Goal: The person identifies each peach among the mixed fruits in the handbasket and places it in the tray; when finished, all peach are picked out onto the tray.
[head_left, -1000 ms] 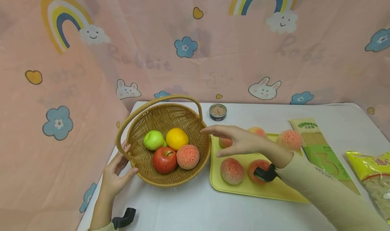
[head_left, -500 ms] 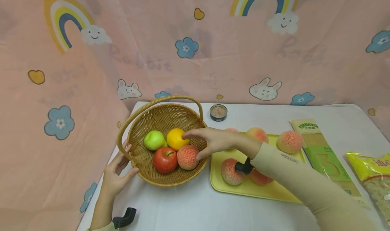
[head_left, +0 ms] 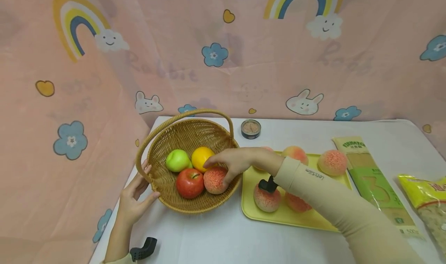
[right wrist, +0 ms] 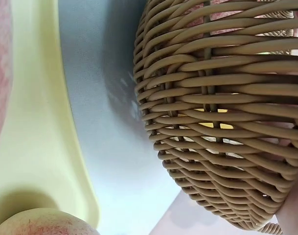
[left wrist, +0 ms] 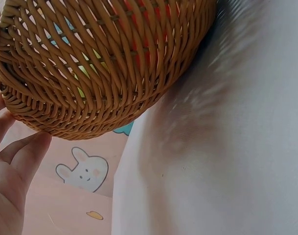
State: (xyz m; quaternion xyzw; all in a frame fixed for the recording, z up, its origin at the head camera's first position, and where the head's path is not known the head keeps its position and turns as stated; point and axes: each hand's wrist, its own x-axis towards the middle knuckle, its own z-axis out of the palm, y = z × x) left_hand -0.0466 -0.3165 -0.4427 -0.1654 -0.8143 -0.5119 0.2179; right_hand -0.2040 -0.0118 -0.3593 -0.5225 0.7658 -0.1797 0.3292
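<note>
A wicker basket [head_left: 184, 134] with a tall handle holds a green apple [head_left: 177, 161], an orange [head_left: 200, 157], a red apple [head_left: 188, 184] and a peach [head_left: 213, 180]. My left hand [head_left: 132, 205] grips the basket's left rim near the handle's foot; the left wrist view has its thumb against the weave [left wrist: 90, 73]. Over the right rim reaches my right hand [head_left: 235, 160], its fingers and thumb around the peach inside. In the right wrist view the basket wall [right wrist: 217, 98] hides most of that hand.
Right of the basket lies a yellow tray [head_left: 249, 213] with several peaches [head_left: 333, 162]. A small round tin [head_left: 251, 129] stands behind it. Farther right are a green noodle packet [head_left: 373, 182] and a yellow bag [head_left: 428, 202]. Printed cloth hangs behind the white table.
My right hand has moved left from above the tray into the basket and closed around the peach there. The left hand stays on the basket's rim.
</note>
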